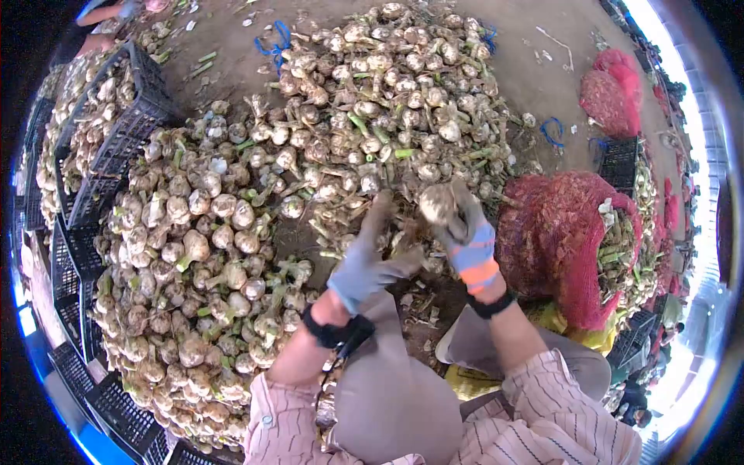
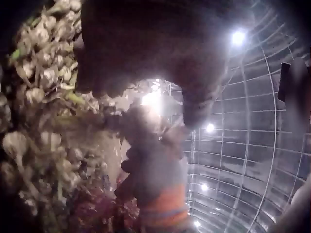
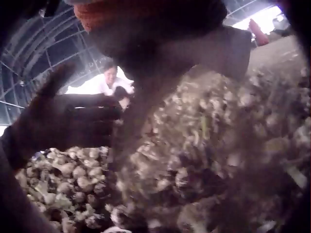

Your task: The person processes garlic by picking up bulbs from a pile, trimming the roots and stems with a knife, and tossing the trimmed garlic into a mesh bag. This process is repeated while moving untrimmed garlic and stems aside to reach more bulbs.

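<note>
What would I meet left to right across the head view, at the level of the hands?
Black lattice-sided plastic crates, broad pile of pale round garlic bulbs, blue-grey-gloved left hand, single whitish round bulb, orange-banded, blue-and-grey-gloved right hand gripping that bulb, large red mesh sack.

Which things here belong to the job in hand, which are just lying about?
Likely the job:
- right hand, holding a bulb
- left hand, nearby, fingers spread
- garlic heap ahead

Seemingly just lying about:
- blue string on the ground
- loose stems beside it
- far red sack
</note>
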Tool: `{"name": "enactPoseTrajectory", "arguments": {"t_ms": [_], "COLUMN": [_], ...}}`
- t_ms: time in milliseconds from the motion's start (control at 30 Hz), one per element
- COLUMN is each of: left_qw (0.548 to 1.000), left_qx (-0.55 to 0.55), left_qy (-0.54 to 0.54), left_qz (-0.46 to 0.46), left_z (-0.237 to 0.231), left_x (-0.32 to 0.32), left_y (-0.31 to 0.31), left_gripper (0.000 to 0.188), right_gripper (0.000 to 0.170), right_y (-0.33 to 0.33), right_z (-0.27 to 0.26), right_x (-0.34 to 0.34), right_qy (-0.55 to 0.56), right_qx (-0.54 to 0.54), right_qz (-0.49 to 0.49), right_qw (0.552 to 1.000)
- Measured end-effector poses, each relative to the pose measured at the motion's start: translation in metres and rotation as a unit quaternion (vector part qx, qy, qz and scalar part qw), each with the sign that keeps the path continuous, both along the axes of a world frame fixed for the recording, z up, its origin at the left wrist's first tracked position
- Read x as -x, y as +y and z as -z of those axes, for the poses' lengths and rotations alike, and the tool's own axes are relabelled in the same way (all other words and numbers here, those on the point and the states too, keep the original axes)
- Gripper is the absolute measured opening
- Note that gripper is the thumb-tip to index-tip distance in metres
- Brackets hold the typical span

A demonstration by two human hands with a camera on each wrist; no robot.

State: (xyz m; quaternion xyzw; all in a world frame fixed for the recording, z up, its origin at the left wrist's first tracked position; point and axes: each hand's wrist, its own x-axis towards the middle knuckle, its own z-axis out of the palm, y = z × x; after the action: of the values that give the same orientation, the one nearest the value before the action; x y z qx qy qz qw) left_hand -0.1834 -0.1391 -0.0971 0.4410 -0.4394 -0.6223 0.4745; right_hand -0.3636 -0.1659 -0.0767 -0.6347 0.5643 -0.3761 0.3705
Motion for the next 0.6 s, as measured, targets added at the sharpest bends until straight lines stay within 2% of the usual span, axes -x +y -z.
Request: {"name": "enactPoseTrajectory", "arguments": {"t_ms": [33, 67, 100, 133, 200, 233, 267, 300, 367, 433, 467, 533, 600], "left_qw": [0.996, 0.995, 0.992, 0.991, 0.982, 0.976, 0.968, 0.98, 0.995, 0.987, 0.987, 0.967, 0.892], "left_qx": [0.062, 0.044, -0.028, -0.073, -0.129, -0.138, -0.149, -0.113, -0.017, 0.102, 0.108, 0.191, 0.345], "left_qy": [-0.034, 0.003, 0.116, 0.108, 0.133, 0.166, 0.201, 0.16, 0.058, -0.066, -0.066, -0.139, -0.275], "left_qz": [0.054, 0.092, 0.051, 0.038, 0.024, 0.018, 0.012, 0.036, 0.083, 0.104, 0.098, 0.096, 0.096], "left_z": [-0.002, 0.014, 0.027, 0.021, 0.016, 0.017, 0.019, 0.026, 0.04, 0.038, 0.034, 0.03, 0.032], "left_x": [0.008, 0.015, 0.026, 0.021, 0.014, 0.012, 0.011, 0.009, 0.006, 0.002, 0.001, 0.0, -0.001], "left_y": [-0.007, -0.008, -0.003, -0.004, -0.003, 0.002, 0.008, 0.012, 0.013, 0.009, 0.01, 0.012, 0.01], "left_gripper": [0.076, 0.088, 0.083, 0.086, 0.088, 0.085, 0.083, 0.079, 0.069, 0.057, 0.053, 0.045, 0.038], "right_gripper": [0.058, 0.057, 0.057, 0.054, 0.052, 0.051, 0.046, 0.045, 0.043, 0.045, 0.045, 0.046, 0.046], "right_y": [0.006, 0.016, 0.021, 0.021, 0.021, 0.019, 0.017, 0.016, 0.011, 0.012, 0.01, 0.013, 0.014], "right_z": [-0.004, -0.006, -0.009, -0.024, -0.04, -0.04, -0.031, -0.033, -0.044, -0.049, -0.05, -0.055, -0.049], "right_x": [0.005, 0.001, -0.004, -0.008, 0.004, 0.01, 0.02, 0.018, 0.01, 0.004, 0.002, -0.002, -0.001], "right_qy": [0.113, 0.052, -0.01, -0.073, -0.095, -0.054, 0.091, 0.209, 0.435, 0.432, 0.429, 0.427, 0.433], "right_qx": [0.016, 0.005, -0.008, -0.069, -0.202, -0.169, -0.09, -0.081, -0.051, -0.015, -0.009, 0.011, -0.005], "right_qz": [-0.05, -0.07, -0.09, -0.09, -0.04, -0.043, -0.119, -0.167, -0.254, -0.25, -0.254, -0.249, -0.248], "right_qw": [0.992, 0.996, 0.996, 0.991, 0.974, 0.983, 0.985, 0.96, 0.862, 0.866, 0.867, 0.869, 0.866]}}
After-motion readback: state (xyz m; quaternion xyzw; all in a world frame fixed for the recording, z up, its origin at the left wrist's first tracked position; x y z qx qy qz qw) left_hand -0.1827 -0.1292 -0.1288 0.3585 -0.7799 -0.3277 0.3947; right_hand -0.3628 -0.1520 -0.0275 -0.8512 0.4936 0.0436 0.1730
